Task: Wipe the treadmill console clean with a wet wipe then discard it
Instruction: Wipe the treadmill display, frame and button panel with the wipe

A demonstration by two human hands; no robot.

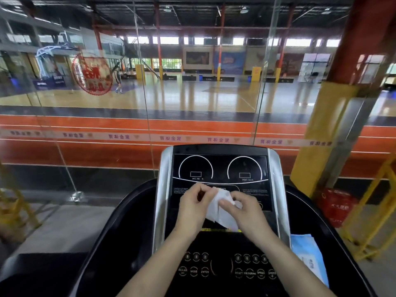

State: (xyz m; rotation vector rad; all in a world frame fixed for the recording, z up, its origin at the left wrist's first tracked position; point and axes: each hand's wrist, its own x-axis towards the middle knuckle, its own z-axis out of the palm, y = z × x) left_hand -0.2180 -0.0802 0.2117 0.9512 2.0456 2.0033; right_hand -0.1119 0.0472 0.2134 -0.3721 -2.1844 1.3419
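Note:
A white wet wipe hangs partly unfolded between both hands, just above the middle of the black treadmill console. My left hand pinches its upper left edge. My right hand grips its right side with thumb and fingers. The console has two dial outlines at the top, silver side rails and rows of round buttons near me. The wipe hides part of the console's centre panel.
A blue wipe packet lies in the right side tray of the treadmill. A glass wall stands just behind the console. A red bag and yellow frames are at the right, beside a yellow-and-red pillar.

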